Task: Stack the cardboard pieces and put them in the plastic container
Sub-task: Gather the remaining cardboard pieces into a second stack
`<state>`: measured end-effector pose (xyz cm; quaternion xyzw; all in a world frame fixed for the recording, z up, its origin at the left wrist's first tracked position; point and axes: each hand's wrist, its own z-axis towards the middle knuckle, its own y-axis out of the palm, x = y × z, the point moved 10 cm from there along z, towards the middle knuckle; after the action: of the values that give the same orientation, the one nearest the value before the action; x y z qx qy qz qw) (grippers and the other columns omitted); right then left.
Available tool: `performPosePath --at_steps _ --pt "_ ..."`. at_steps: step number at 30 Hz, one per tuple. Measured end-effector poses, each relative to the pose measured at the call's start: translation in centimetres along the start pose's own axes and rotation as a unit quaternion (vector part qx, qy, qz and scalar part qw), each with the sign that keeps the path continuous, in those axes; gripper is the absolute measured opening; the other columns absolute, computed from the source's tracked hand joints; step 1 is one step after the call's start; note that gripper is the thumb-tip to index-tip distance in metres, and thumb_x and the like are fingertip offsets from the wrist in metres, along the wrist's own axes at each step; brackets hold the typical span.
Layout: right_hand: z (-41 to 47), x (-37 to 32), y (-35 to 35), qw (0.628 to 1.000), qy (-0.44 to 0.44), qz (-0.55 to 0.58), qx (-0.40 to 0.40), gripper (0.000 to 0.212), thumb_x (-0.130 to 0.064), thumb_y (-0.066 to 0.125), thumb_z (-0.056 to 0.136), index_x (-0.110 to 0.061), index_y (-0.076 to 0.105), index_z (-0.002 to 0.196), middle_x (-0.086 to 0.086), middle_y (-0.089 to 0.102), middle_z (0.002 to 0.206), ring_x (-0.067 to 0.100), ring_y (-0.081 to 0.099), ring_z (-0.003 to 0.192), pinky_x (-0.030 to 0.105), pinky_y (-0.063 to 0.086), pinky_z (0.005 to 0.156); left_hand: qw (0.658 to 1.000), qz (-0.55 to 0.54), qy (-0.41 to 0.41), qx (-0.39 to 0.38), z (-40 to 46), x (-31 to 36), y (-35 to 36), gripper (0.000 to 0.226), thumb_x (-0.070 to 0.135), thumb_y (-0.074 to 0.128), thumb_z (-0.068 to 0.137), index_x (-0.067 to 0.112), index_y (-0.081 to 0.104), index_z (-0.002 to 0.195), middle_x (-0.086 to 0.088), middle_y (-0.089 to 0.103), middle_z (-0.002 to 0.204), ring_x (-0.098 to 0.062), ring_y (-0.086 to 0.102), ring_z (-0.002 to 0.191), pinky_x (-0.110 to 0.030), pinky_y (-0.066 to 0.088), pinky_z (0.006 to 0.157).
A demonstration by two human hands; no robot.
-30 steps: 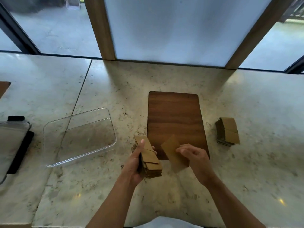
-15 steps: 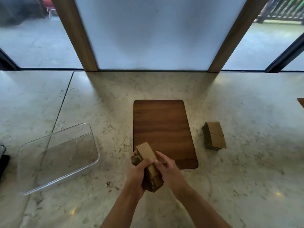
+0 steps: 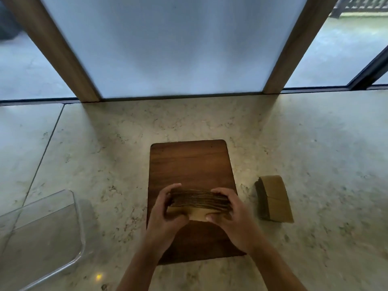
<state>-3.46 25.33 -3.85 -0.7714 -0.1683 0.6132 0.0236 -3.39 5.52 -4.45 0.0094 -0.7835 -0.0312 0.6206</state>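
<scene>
A thick stack of brown cardboard pieces (image 3: pixel 199 201) stands on edge over the wooden board (image 3: pixel 190 162), its layered edges facing up. My left hand (image 3: pixel 165 215) grips its left end and my right hand (image 3: pixel 233 215) grips its right end, thumbs pressed on the near face. A second, smaller cardboard stack (image 3: pixel 274 198) lies flat on the counter to the right of the board. The clear plastic container (image 3: pixel 77 217) sits at the lower left, partly out of frame, with nothing visible in it.
The marble counter (image 3: pixel 105 154) stretches left and right, with a seam line on the left. Frosted window panels and two wooden posts (image 3: pixel 60 53) rise behind the counter's far edge.
My right hand added the loose piece to the stack. Both hands turned the stack sideways and brought it over the board. The view shifted right, pushing the container toward the left edge.
</scene>
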Motion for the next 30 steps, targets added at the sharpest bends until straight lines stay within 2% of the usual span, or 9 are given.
performPosePath --at_steps 5,10,13,16,18,21,24,27,30 --pt "2.9 4.9 0.4 1.0 -0.007 -0.002 0.001 0.081 -0.025 0.081 0.084 -0.044 0.036 0.148 -0.02 0.056 0.137 0.006 0.057 0.127 0.034 0.053 0.104 0.991 -0.026 0.027 0.129 1.5 -4.4 1.5 0.073 0.06 0.065 0.084 0.022 0.056 0.146 0.009 0.069 0.135 -0.011 0.065 0.123 -0.02 0.055 0.092" --pt "2.7 6.0 0.2 0.967 0.01 0.167 0.194 0.049 -0.042 0.062 0.09 -0.032 0.054 0.137 -0.003 0.068 0.126 0.023 0.066 0.116 0.058 0.058 0.09 0.961 0.053 0.059 0.266 1.0 -5.6 1.2 0.076 0.071 0.045 0.099 0.015 0.057 0.149 0.01 0.068 0.139 -0.01 0.061 0.131 -0.015 0.053 0.093" --pt "2.8 5.7 0.9 0.935 0.041 0.192 0.294 0.03 -0.044 0.061 0.091 -0.038 0.065 0.121 -0.013 0.072 0.114 0.013 0.071 0.103 0.035 0.063 0.072 0.938 0.077 0.044 0.336 0.5 -5.7 1.4 0.062 0.07 0.046 0.098 0.036 0.054 0.149 0.007 0.07 0.137 -0.007 0.066 0.124 -0.014 0.057 0.084" --pt "2.6 6.2 1.0 0.91 0.072 0.168 0.373 0.012 -0.036 0.067 0.093 -0.042 0.07 0.103 -0.018 0.072 0.105 0.008 0.072 0.095 0.025 0.061 0.066 0.922 0.13 0.036 0.364 0.1 -5.3 1.5 0.041 0.05 0.05 0.1 0.054 0.051 0.141 0.014 0.072 0.133 -0.015 0.067 0.124 -0.042 0.061 0.095" --pt "2.7 6.1 0.2 0.911 0.062 0.135 0.385 0.011 -0.03 0.068 0.094 -0.04 0.069 0.098 -0.018 0.072 0.101 0.007 0.071 0.094 0.026 0.061 0.069 0.913 0.17 0.041 0.369 0.0 -4.7 0.6 0.037 0.04 0.055 0.098 0.051 0.061 0.133 0.019 0.074 0.127 -0.013 0.065 0.126 -0.055 0.053 0.105" --pt "2.6 6.3 -0.8 0.915 0.028 0.137 0.379 0.015 -0.023 0.06 0.096 -0.034 0.07 0.099 -0.004 0.076 0.097 0.014 0.071 0.094 0.026 0.059 0.078 0.917 0.178 0.06 0.351 -0.4 -4.4 0.2 0.032 0.034 0.058 0.098 0.038 0.069 0.127 0.023 0.073 0.124 -0.007 0.066 0.124 -0.035 0.053 0.107" --pt "2.3 6.5 -0.3 0.918 0.016 0.153 0.367 0.02 -0.019 0.054 0.093 -0.03 0.072 0.093 -0.001 0.075 0.092 0.014 0.071 0.089 0.021 0.056 0.076 0.928 0.108 0.044 0.353 -1.3 -5.3 1.3 0.041 0.024 0.054 0.092 0.019 0.073 0.129 0.023 0.073 0.125 0.001 0.066 0.119 -0.009 0.051 0.09" --pt "2.1 6.2 0.3 0.92 0.003 0.148 0.363 0.021 -0.02 0.054 0.091 -0.025 0.072 0.081 -0.002 0.074 0.082 0.011 0.068 0.078 0.02 0.053 0.07 0.924 0.026 0.036 0.38 -1.3 -5.8 1.7 0.036 0.027 0.053 0.086 0.026 0.069 0.119 0.023 0.072 0.112 -0.002 0.067 0.104 -0.012 0.053 0.077" --pt "2.4 5.9 0.4 0.921 -0.005 0.147 0.36 0.02 -0.019 0.057 0.092 -0.028 0.071 0.079 -0.005 0.074 0.08 0.011 0.069 0.077 0.023 0.054 0.069 0.92 0.056 0.054 0.384 -0.2 -5.2 1.1 0.018 0.034 0.056 0.094 0.029 0.068 0.106 0.01 0.07 0.11 -0.015 0.068 0.108 -0.036 0.059 0.088"
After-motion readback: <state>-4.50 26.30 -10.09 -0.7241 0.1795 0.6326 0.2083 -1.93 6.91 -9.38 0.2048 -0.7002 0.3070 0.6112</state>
